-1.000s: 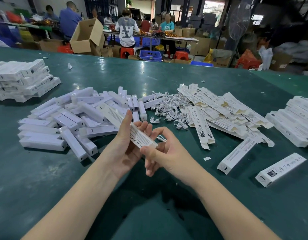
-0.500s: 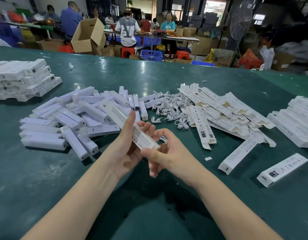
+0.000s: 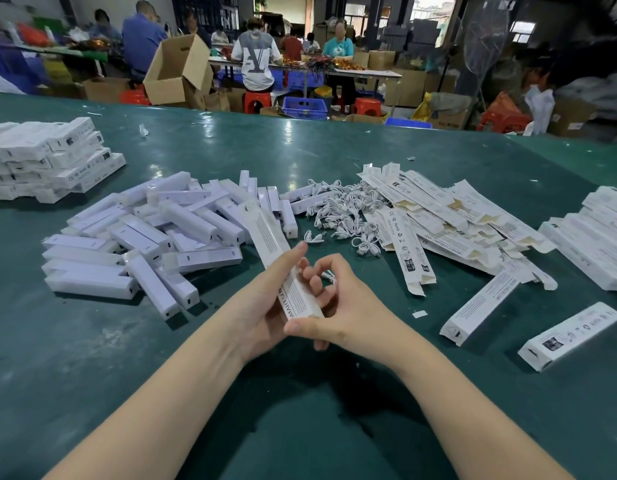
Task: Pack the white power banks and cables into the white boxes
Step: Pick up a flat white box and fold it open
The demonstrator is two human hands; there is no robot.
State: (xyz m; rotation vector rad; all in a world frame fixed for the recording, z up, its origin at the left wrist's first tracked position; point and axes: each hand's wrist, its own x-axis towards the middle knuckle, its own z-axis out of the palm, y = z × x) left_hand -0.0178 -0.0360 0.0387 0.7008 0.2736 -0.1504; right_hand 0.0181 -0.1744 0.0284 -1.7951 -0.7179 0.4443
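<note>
My left hand [image 3: 262,306] grips a long white box [image 3: 270,237] that slants away from me, printed side up. My right hand [image 3: 348,306] is curled at the box's near end. Its thumb lies against that end, and a small coiled white cable [image 3: 330,278] shows between its fingers. Loose white power banks [image 3: 144,244] are heaped to the left. A tangle of white cables [image 3: 338,213] lies beyond my hands. Flat unfolded boxes [image 3: 438,220] spread out to the right.
The green table [image 3: 300,150] carries stacks of closed white boxes at the far left [image 3: 47,157] and at the right edge [image 3: 598,237]. Two single boxes [image 3: 483,303] [image 3: 570,336] lie at the front right. Beyond the table, people sit among cardboard cartons [image 3: 175,71].
The box has swung so its near end points more towards me. My right hand has closed in on that end, its thumb now against it. The cable stays in its fingers.
</note>
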